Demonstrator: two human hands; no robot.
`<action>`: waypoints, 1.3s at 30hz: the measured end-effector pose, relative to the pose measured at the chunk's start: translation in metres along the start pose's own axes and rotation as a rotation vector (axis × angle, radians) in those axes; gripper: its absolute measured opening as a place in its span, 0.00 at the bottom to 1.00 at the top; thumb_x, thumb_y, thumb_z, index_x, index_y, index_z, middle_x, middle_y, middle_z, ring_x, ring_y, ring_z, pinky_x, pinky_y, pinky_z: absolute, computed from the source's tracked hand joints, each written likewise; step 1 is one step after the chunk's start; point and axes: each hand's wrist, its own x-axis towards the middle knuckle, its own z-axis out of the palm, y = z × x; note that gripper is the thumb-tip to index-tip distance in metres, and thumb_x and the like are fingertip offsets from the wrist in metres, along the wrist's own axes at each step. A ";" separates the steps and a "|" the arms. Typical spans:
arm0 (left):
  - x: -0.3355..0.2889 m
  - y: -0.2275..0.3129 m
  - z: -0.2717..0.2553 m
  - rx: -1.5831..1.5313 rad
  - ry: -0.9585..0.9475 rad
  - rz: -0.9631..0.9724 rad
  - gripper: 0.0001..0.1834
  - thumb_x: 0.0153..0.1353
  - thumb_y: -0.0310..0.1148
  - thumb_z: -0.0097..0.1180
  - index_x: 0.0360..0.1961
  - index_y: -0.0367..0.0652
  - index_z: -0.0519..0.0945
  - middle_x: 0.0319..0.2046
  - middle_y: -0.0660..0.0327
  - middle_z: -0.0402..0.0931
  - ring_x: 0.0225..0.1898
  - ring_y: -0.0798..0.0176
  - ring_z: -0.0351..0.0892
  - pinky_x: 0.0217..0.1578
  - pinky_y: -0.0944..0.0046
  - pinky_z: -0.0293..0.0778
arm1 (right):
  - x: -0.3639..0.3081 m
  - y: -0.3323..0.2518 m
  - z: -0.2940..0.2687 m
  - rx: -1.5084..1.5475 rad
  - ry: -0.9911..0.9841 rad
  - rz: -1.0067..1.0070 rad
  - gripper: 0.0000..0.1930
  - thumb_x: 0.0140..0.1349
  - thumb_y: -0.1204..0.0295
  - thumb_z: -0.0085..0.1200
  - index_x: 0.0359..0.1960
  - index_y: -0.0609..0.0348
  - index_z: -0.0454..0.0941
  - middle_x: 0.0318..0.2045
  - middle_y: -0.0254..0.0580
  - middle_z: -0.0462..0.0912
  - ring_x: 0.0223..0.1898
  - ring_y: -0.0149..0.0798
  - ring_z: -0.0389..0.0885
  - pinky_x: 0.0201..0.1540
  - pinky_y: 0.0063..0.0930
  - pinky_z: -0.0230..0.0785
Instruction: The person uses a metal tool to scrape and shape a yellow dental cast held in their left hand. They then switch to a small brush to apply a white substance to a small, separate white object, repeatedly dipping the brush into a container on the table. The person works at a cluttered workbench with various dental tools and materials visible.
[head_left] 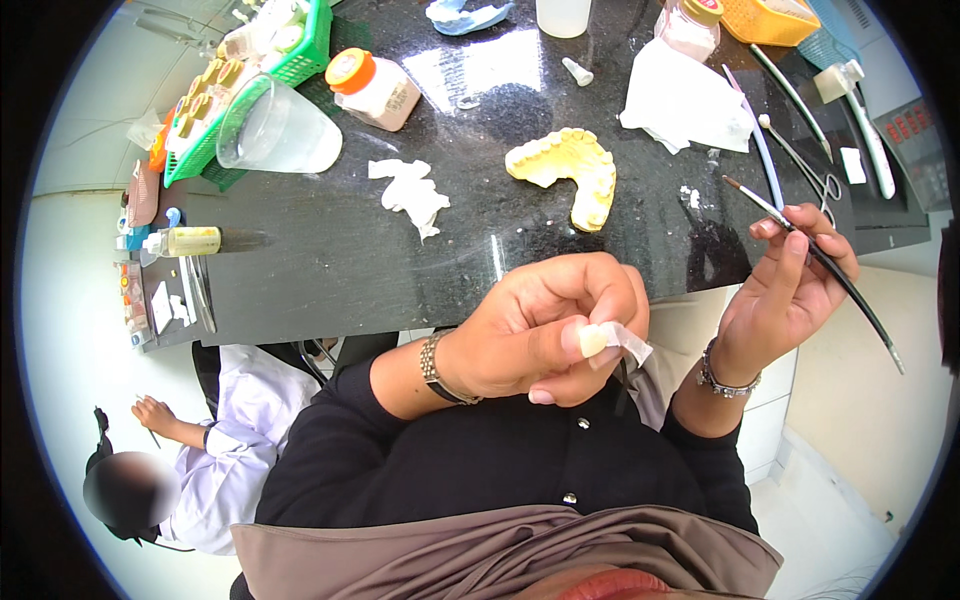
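Observation:
My left hand (545, 330) pinches a small cream tooth-shaped piece (593, 341) between thumb and fingers, in front of my chest. A thin translucent strip (632, 346) sticks out beside that piece. My right hand (795, 290), raised off the table's front edge, holds a fine paintbrush (848, 288) by its black handle, with the bristles pointing up and left over the table. Beyond my left hand, a yellow dental cast (592, 180) of a tooth arch lies on the dark table (330, 275).
Crumpled tissue (410, 195), an orange-lidded jar (372, 88), a tilted clear cup (280, 125) and a green basket (305, 55) are on the left. White tissue (685, 95), scissor-handled forceps (800, 165) and a toothbrush (872, 140) lie right. Another person (230, 450) sits at lower left.

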 end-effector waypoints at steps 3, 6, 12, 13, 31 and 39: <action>-0.001 -0.001 0.001 -0.132 -0.063 -0.031 0.11 0.60 0.35 0.44 0.30 0.38 0.62 0.28 0.59 0.60 0.10 0.80 0.55 0.09 0.79 0.53 | -0.001 -0.001 -0.003 -0.007 -0.029 0.036 0.11 0.57 0.83 0.40 0.41 0.59 0.58 0.36 0.54 0.70 0.30 0.33 0.72 0.35 0.24 0.69; -0.003 -0.003 -0.001 -0.237 -0.091 -0.083 0.12 0.59 0.35 0.45 0.28 0.38 0.62 0.26 0.60 0.59 0.09 0.81 0.54 0.08 0.80 0.51 | -0.002 -0.002 -0.005 0.009 -0.030 0.066 0.11 0.56 0.83 0.40 0.41 0.59 0.58 0.35 0.53 0.71 0.29 0.33 0.72 0.35 0.24 0.69; -0.003 -0.001 -0.008 -0.545 -0.113 -0.183 0.12 0.58 0.33 0.46 0.25 0.37 0.61 0.25 0.60 0.59 0.09 0.82 0.54 0.06 0.80 0.49 | 0.000 -0.003 -0.004 -0.002 -0.008 0.107 0.11 0.57 0.83 0.41 0.40 0.59 0.58 0.33 0.52 0.72 0.26 0.32 0.72 0.32 0.24 0.70; -0.003 -0.002 -0.010 -0.581 -0.124 -0.199 0.11 0.57 0.32 0.47 0.25 0.37 0.61 0.25 0.60 0.59 0.08 0.82 0.54 0.06 0.80 0.50 | 0.001 -0.004 -0.005 -0.014 -0.010 0.115 0.11 0.57 0.83 0.42 0.39 0.59 0.58 0.32 0.51 0.72 0.25 0.32 0.72 0.31 0.23 0.69; -0.002 -0.009 -0.016 -0.645 -0.153 -0.277 0.11 0.54 0.30 0.51 0.22 0.35 0.64 0.23 0.58 0.60 0.10 0.81 0.52 0.07 0.81 0.51 | 0.019 -0.001 -0.007 -0.183 -0.200 0.211 0.10 0.56 0.81 0.45 0.38 0.62 0.61 0.28 0.42 0.72 0.23 0.24 0.69 0.26 0.13 0.63; 0.001 -0.012 -0.018 -0.640 -0.150 -0.281 0.11 0.54 0.30 0.51 0.22 0.35 0.64 0.23 0.58 0.59 0.10 0.80 0.52 0.07 0.81 0.51 | 0.024 0.003 -0.005 -0.179 -0.234 0.094 0.14 0.57 0.80 0.44 0.46 0.65 0.62 0.28 0.41 0.72 0.23 0.24 0.67 0.26 0.13 0.61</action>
